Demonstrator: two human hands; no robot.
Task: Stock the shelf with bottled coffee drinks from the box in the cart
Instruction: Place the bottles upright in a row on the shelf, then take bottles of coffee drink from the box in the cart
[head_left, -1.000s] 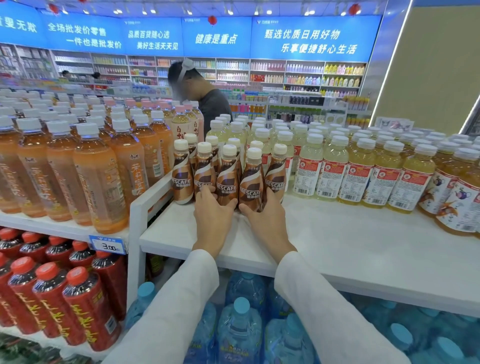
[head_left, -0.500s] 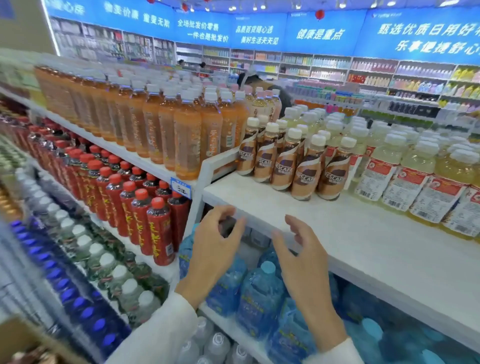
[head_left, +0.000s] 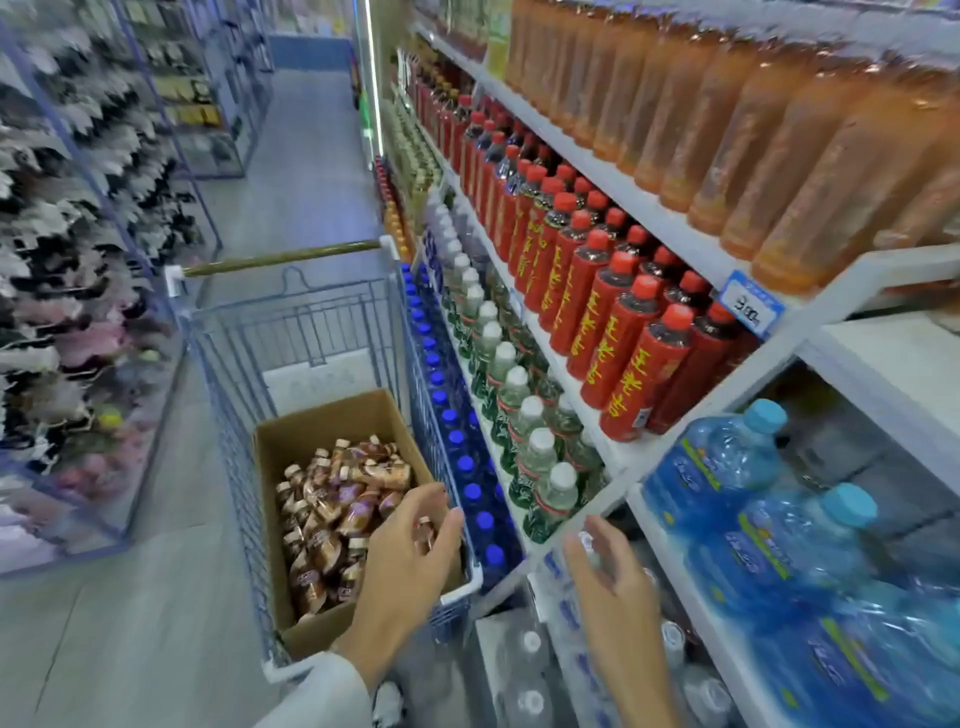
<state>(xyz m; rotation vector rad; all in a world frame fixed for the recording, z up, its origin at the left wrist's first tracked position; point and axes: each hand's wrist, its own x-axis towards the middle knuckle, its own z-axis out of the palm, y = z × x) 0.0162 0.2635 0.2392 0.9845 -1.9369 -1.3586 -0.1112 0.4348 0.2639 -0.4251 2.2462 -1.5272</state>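
Store aisle | cart (head_left: 311, 322) box (head_left: 322, 421): brown coffee bottles (head_left: 332, 499), pale caps, jumbled | hands (head_left: 410, 561) (head_left: 618, 592) apart, empty

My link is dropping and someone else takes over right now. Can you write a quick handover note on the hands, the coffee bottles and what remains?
Left hand: open, holds nothing, over the near end of the cardboard box in the cart.
Right hand: open, empty, in front of the low shelves beside the cart.
Coffee bottles: many lie loose in the box.
Done: a second ago a row of them stood on the white shelf; that row is out of view now.
Left: pick more bottles from the box, set them on the shelf, and repeat until the box is empty.
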